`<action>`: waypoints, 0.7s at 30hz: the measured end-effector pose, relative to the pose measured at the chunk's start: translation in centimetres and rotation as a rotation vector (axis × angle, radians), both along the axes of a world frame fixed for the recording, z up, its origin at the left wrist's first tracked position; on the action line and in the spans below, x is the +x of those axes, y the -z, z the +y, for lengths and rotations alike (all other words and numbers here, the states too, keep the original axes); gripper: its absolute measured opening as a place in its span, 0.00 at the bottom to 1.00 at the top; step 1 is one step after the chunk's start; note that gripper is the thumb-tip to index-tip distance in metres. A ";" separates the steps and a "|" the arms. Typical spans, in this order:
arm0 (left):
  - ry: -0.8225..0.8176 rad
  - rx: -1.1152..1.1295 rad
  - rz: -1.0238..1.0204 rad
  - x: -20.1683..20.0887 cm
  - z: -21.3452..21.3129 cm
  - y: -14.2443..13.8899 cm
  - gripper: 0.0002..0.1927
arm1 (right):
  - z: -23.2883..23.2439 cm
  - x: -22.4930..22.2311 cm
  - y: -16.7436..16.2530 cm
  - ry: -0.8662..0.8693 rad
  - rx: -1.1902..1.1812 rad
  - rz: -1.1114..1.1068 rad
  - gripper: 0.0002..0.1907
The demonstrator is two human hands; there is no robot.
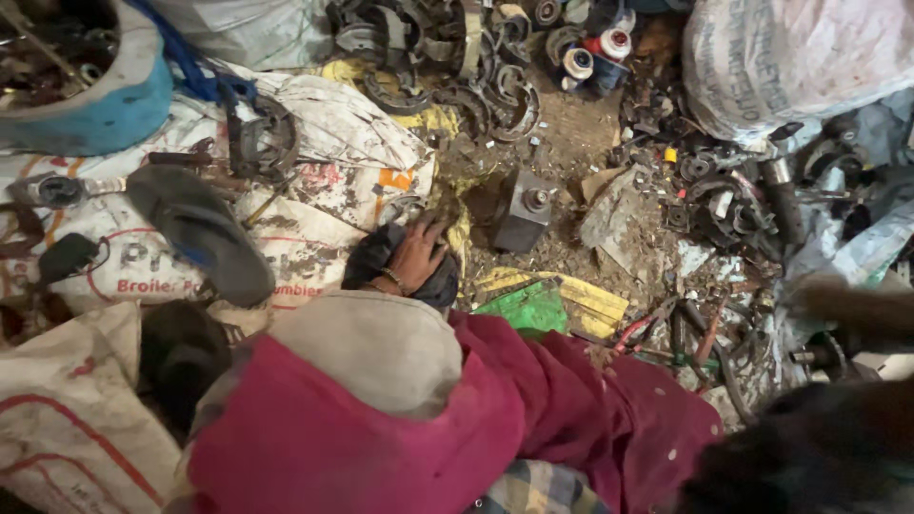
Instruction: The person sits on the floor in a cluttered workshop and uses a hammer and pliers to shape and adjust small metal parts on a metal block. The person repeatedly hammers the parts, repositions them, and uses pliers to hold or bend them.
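While the left hand [416, 253] is laid palm-down, fingers spread, on a dark crumpled cloth bundle [381, 262], nothing is seen clasped in it; a thin bangle is worn at the wrist. The bundle is soft and lumpy, set on the printed white woven sacks [314, 205], its long axis running roughly left-right. Just beside it, to the right, a boxy dark grey metal block with a round bolt head [524, 211] is stood on gritty dirt. A flat black rubber sandal [202, 233] is angled diagonally on the sacks. Curved rusty brake-shoe scrap [447, 67] is piled at the top. The right hand is only a blur at the right edge; its state cannot be told. The lower frame is filled by magenta fabric [457, 419].
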State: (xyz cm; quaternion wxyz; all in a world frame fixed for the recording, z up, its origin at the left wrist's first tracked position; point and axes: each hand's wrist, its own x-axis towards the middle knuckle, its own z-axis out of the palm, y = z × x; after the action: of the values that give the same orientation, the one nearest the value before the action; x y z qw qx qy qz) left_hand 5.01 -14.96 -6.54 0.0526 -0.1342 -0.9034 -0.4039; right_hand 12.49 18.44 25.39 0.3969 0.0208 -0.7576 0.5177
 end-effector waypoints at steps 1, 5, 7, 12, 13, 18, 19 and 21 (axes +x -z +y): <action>-0.001 0.020 0.019 0.0 -0.1 -0.3 0.27 | -0.7 -0.4 0.7 -0.007 0.029 0.024 0.14; 0.013 0.082 0.089 0.0 -0.4 -0.7 0.28 | -1.7 -2.4 3.2 -0.030 0.111 -0.001 0.15; 0.010 0.105 0.109 0.0 -0.5 -0.4 0.27 | -1.3 -3.6 2.2 -0.049 0.136 -0.067 0.16; 0.038 0.150 -0.051 0.0 -0.5 0.9 0.30 | -3.8 -5.0 11.1 -0.029 0.291 -0.763 0.18; 0.012 0.114 0.008 -0.2 -0.4 1.0 0.30 | -3.9 -4.8 14.5 -0.022 0.350 -0.922 0.19; -0.009 0.109 0.211 -1.2 0.2 1.6 0.30 | 2.4 -3.1 25.1 0.028 0.214 -1.084 0.22; -0.017 0.097 0.201 -0.9 0.2 1.8 0.29 | 2.9 0.1 26.4 0.018 0.153 -1.079 0.22; -0.050 0.109 0.155 -0.2 0.3 2.3 0.28 | 4.0 1.9 26.7 0.020 -0.030 -1.107 0.24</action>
State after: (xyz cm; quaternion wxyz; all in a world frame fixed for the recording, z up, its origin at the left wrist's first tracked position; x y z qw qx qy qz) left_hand 4.82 -14.64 -8.87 0.1396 -0.1393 -0.8765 -0.4392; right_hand 14.36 22.48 -1.31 -0.0556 -0.2674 -0.8459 0.4582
